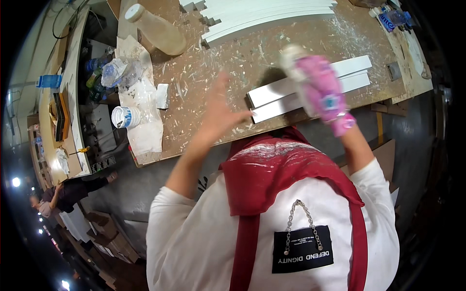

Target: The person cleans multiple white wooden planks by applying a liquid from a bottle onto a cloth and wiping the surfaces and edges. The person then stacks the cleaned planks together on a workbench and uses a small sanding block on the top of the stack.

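Note:
Two white strips (276, 108) lie side by side near the front edge of the worktable, their left ends almost level. My bare left hand (219, 110) is blurred, its fingers spread over the tabletop and its thumb close to those left ends. My right hand (318, 87) wears a pink glove with a whitish front part. It passes over the middle of the strips, smeared by motion. Whether its fingers hold anything or touch the strips is hidden.
A stack of white strips (262, 17) lies at the table's far side. Left are a cloudy jug (158, 31), a white tub (125, 117) and crumpled plastic (121, 72) on stained paper. A bottle (395, 19) lies far right. Another person (73, 194) is at the far left.

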Demonstrator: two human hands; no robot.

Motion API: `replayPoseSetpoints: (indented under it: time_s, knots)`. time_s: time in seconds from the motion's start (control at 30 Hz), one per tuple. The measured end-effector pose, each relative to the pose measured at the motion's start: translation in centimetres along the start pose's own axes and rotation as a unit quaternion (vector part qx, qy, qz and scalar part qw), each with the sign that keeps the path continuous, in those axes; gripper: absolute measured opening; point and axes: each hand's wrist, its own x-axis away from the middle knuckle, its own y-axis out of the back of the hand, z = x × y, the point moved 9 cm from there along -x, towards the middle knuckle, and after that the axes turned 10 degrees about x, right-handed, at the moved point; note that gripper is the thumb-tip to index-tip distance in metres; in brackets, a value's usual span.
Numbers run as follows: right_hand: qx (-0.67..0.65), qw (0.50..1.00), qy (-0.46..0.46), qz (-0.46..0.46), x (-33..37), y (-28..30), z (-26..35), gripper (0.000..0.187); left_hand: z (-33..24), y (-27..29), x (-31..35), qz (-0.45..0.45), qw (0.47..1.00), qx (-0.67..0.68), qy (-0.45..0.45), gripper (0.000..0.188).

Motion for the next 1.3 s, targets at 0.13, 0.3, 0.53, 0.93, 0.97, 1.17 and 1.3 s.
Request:
replayPoseSetpoints:
  time_s: [0.13,0.3,0.53,0.93,0.97,1.17,1.3]
  knots:
    - [0.064,0.963,0.103,0.240,-2.3,-6.8,9.7,0.016,2.5,-4.5,0.0,0.000,0.983,0.167,0.070,0.100]
    - [0.342,0.920,0.190,-0.034,1.0,-9.4,-2.4,0.020,0.9,-5.1,-0.1,0.010,0.985,0.167,0.034,0.101]
    - [-0.158,0.981,0.014,0.109,-0.8,-3.4,3.6,0.017,3.1,-4.6,0.9,-0.015,0.984,0.164,0.070,0.096]
    - [0.012,0.998,-0.018,0.052,1.2,0.6,-7.9,0.031,-1.4,-4.5,0.1,0.057,0.998,-0.016,-0.027,0.051]
    - [-0.014,0.999,0.013,0.027,1.3,1.2,-6.7,0.034,-1.3,-4.3,0.2,0.063,0.998,-0.015,-0.009,0.051]
    - [0.343,0.915,-0.208,0.031,10.5,3.8,-32.8,0.037,-3.2,-5.4,-0.5,0.097,0.992,-0.078,-0.031,0.051]
    - [0.135,0.927,-0.345,-0.062,15.1,6.4,-38.6,0.037,-6.7,-6.7,-1.2,0.108,0.971,-0.191,-0.091,0.049]
